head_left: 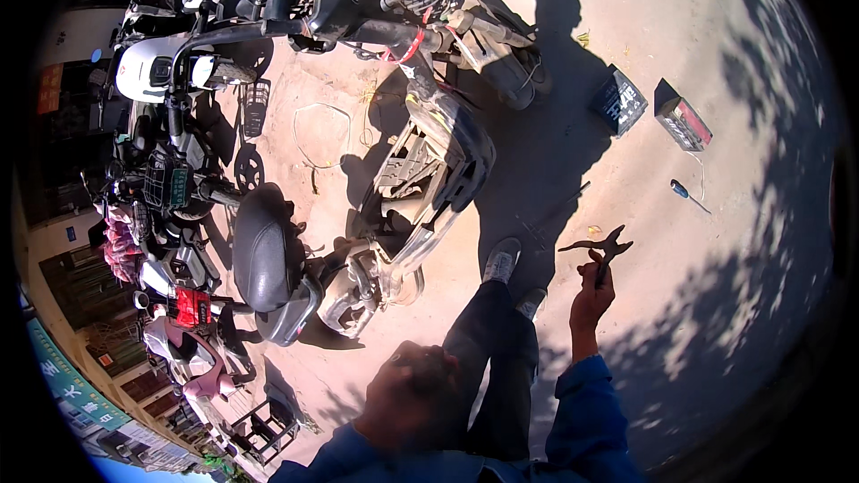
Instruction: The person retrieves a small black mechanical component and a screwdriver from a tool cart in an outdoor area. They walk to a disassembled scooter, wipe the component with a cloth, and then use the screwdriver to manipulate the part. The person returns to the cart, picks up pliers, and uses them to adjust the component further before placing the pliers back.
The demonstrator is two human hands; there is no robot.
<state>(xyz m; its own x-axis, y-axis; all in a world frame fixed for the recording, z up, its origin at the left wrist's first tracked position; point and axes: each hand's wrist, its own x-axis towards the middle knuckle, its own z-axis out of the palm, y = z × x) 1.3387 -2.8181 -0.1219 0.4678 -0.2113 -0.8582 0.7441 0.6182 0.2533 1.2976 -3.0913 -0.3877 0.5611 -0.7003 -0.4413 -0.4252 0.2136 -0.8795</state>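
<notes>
My right hand (pixel 591 297) is closed around a dark pair of pliers (pixel 612 249), held out over the ground with its arms spread apart. Smeared by motion, my left hand (pixel 410 394) is low in the middle of the head view, in front of my legs; its fingers cannot be made out. Ahead and to the left stands an electric scooter (pixel 447 156) with its footboard area uncovered, showing an open frame. Its black seat (pixel 267 249) is nearer my left side. Neither hand touches the scooter.
Two dark box-shaped batteries, one (pixel 622 101) with a black side and another (pixel 684 122) with a red edge, sit on the ground at right. A blue-handled screwdriver (pixel 689 195) lies near them. Parked scooters, one white (pixel 148 70), line the left side. A wire loop (pixel 322 107) lies beyond the seat.
</notes>
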